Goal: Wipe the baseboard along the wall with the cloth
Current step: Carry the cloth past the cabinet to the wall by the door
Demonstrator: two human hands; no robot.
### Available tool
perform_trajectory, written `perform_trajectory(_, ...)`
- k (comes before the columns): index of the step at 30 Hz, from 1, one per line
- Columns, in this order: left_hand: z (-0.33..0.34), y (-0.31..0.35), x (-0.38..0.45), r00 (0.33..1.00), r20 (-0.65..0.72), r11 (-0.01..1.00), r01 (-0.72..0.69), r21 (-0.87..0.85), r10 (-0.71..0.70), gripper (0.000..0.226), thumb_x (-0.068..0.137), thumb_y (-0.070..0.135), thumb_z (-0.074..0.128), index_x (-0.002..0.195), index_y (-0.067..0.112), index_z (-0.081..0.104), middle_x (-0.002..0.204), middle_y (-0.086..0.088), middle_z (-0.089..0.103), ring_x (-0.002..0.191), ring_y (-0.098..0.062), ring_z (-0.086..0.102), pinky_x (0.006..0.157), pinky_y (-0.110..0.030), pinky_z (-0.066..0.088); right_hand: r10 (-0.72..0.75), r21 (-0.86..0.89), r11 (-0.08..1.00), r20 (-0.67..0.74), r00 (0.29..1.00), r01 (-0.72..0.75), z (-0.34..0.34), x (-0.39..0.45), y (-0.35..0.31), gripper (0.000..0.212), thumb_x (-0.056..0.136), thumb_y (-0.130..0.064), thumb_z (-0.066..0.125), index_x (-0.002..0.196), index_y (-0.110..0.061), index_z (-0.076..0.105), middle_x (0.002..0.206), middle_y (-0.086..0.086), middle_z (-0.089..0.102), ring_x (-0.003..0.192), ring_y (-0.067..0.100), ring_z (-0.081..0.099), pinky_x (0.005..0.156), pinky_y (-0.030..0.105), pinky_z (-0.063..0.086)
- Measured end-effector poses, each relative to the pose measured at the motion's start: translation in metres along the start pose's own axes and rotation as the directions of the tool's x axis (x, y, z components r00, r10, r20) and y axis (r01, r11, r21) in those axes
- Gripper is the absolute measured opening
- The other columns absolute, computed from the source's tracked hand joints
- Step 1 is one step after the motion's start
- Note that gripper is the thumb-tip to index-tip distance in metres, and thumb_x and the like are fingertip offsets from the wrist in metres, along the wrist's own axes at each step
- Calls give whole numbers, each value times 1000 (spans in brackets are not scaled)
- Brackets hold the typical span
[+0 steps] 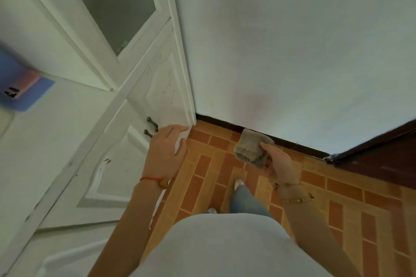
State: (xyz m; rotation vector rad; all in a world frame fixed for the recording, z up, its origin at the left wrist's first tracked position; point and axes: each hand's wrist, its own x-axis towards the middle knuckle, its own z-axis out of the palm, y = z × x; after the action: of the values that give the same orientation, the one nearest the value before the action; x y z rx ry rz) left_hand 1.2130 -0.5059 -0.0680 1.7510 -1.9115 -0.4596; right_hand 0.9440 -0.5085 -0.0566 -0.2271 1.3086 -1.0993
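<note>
A dark brown baseboard [299,147] runs along the foot of the white wall [292,51], from the cabinet corner to a dark door frame on the right. My right hand [279,159] grips a folded grey cloth [251,147], whose upper edge overlaps the baseboard; whether it touches I cannot tell. My left hand [165,150] rests flat, fingers apart, against the corner edge of the white cabinet [144,101], holding nothing.
The floor is orange and brown brick-pattern tile [337,198]. A dark wooden door frame [371,144] closes off the right. The cabinet has two dark metal handles [152,127]. A blue and pink object [20,87] lies on the counter at left. My foot [238,184] stands near the cloth.
</note>
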Motion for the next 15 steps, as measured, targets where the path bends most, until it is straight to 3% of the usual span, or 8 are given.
perform_trajectory(5,17,-10,45,998,21,998,66,14,-67,37,96,27,44,126,15,63,125,-2,64,119,-19,55,105,-32,38,45,-12,999,-24,999,-46,18,55,-23,21,96,-7,51,115,0,56,110,18,61,87,26,62,52,30,58)
perform_trajectory(8,29,-12,76,995,26,996,92,-3,-92,38,96,28,43,126,15,62,123,-2,64,118,-20,56,106,-40,44,58,-37,998,-3,998,-58,26,93,-46,25,96,-7,51,119,0,54,101,13,62,89,26,61,52,28,58)
perform_trajectory(12,43,-5,122,988,-4,988,154,4,-154,38,95,26,44,126,15,62,124,-4,64,118,-22,56,105,-43,45,71,-109,992,16,997,-69,38,148,-84,33,95,-10,53,125,1,53,120,21,59,110,37,58,67,37,60)
perform_trajectory(15,51,1,159,980,-36,980,197,3,-197,38,95,28,43,125,15,63,123,-4,65,116,-22,57,104,-44,46,100,-127,988,65,993,-91,53,187,-117,33,96,-9,51,126,4,52,121,23,58,101,35,61,57,34,60)
